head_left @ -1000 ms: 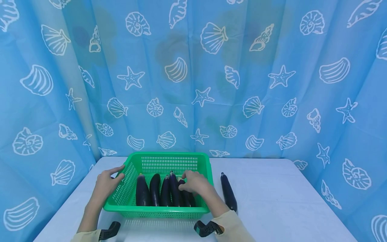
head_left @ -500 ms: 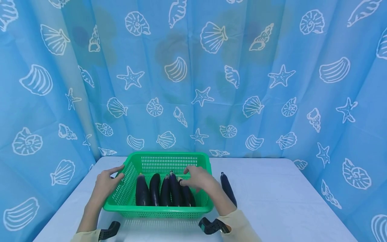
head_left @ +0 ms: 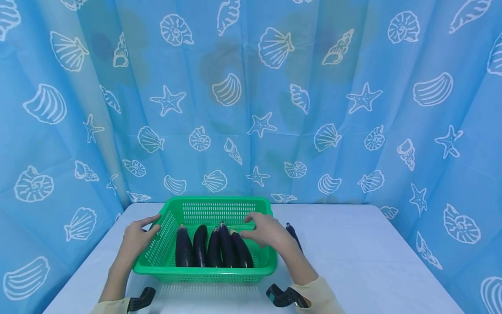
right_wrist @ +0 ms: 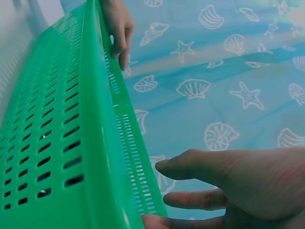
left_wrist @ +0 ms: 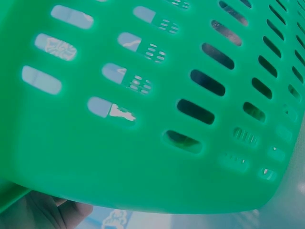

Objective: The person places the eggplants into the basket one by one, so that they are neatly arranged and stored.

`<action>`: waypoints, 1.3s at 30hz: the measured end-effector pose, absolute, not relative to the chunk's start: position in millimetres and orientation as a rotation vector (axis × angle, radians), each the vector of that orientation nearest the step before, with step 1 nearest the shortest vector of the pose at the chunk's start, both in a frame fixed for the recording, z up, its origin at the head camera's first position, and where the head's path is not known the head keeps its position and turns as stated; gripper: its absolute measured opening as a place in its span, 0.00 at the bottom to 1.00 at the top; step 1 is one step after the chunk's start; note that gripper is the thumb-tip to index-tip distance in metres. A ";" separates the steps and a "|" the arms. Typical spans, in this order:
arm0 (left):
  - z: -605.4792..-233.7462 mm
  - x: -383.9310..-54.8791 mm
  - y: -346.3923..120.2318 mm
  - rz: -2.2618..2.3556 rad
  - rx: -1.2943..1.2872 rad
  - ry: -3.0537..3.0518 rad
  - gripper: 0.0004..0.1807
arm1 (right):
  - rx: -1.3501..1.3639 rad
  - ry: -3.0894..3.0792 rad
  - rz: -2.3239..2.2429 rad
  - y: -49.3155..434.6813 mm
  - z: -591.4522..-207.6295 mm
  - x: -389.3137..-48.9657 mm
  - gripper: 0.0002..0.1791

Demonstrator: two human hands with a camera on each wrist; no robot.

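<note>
A green plastic basket [head_left: 205, 271] with slotted walls holds several dark purple eggplants [head_left: 225, 246] lying side by side. My left hand [head_left: 135, 237] holds the basket's left rim, thumb and index finger against it; its other fingers are mostly hidden behind the wall in the left wrist view. Over the basket's right part, my right hand [head_left: 266, 229] hovers with thumb and fingers spread apart and nothing between them. Its thumb is close to the rightmost eggplant [head_left: 241, 250] in the basket. Another eggplant [head_left: 293, 235] lies on the table to the right, partly covered by my right forearm.
The basket stands on a white-covered table [head_left: 364, 248]. A blue curtain [head_left: 274, 152] with white shell and starfish prints hangs behind it and along both sides. A black wrist mount [head_left: 280, 295] sits at my right sleeve. A small dark patch shows between my left thumb and index finger.
My right hand has drawn back to the right from the rightmost eggplant in the basket, leaving it uncovered, and its forearm now hides more of the table eggplant. My left hand stays put.
</note>
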State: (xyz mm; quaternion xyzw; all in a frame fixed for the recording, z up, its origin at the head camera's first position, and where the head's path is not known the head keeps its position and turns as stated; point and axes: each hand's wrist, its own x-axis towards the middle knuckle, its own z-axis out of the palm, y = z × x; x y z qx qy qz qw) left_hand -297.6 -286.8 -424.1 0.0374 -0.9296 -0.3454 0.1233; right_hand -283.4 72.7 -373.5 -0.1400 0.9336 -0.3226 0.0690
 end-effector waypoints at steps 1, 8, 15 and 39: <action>-423.9 -297.3 -286.8 -1.009 0.105 -2.710 0.26 | -0.424 2.812 -0.980 74.5 -373.0 -282.6 0.28; -424.5 -295.7 -286.2 -1.005 0.100 -2.705 0.25 | -0.388 2.820 -1.072 87.8 -370.3 -277.9 0.24; -424.4 -295.2 -286.8 -0.999 0.099 -2.707 0.25 | -0.373 2.844 -1.130 101.9 -375.1 -279.6 0.24; -424.8 -296.7 -285.6 -0.997 0.107 -2.702 0.25 | -0.271 2.935 -1.265 136.6 -402.0 -282.8 0.20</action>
